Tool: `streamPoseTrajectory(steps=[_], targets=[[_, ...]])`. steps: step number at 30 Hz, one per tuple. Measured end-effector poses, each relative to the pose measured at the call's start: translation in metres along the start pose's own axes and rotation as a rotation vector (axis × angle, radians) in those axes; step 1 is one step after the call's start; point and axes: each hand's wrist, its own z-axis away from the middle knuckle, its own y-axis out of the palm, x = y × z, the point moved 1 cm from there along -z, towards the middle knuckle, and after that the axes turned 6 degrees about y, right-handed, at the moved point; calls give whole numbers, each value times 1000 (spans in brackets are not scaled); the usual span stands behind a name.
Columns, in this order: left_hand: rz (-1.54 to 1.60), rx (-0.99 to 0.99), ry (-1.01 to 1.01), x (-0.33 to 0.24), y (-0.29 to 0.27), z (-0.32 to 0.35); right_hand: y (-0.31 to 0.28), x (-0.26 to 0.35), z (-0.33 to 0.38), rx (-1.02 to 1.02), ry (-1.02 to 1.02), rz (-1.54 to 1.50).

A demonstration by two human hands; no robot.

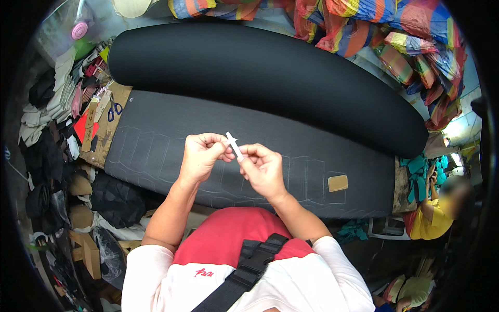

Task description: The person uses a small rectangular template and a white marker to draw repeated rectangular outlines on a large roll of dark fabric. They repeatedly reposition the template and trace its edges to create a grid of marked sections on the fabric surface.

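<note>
In the head view, we note a slender, hard-looking white implement [234, 145] with a small spur on its side, held above the middle of the table [174, 122]. The right hand [265, 169] pinches its lower end between thumb and fingers; the left hand [201, 156] has its fingertips drawn together at the upper part — whether they grip it, we cannot tell.

The table's covering is dark, matte and flat, marked with pale chalk outlines. A smooth black roll [260, 73] lies along the far edge; a tan card [338, 183] lies near the right near corner. Blue-handled scissors [118, 108] rest at the left edge, beside heaped cloth [49, 109]. Striped bags [358, 44] fill the far right; a person in yellow [432, 221] is beyond the right edge.

Between hands and roll we find a flat chalked strip — room to move sideways.
</note>
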Motion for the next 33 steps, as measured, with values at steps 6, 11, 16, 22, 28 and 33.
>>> streamPoseTrajectory(steps=[6,11,16,22,28,33], targets=[[-165,108,3,-10,-25,-4,20,0,-32,195,119,-24],[-274,52,-1,-15,-34,-3,25,2,-48,335,342,-344],[-385,-15,15,-18,-52,-6,38,-16,-68,296,163,-231],[-738,47,76,-29,-98,-25,50,-38,-102,426,247,-267],[-936,238,305,-51,-178,-60,114,-67,-157,237,129,62],[-1068,255,392,-75,-269,-88,199,-97,-209,111,-4,157]])
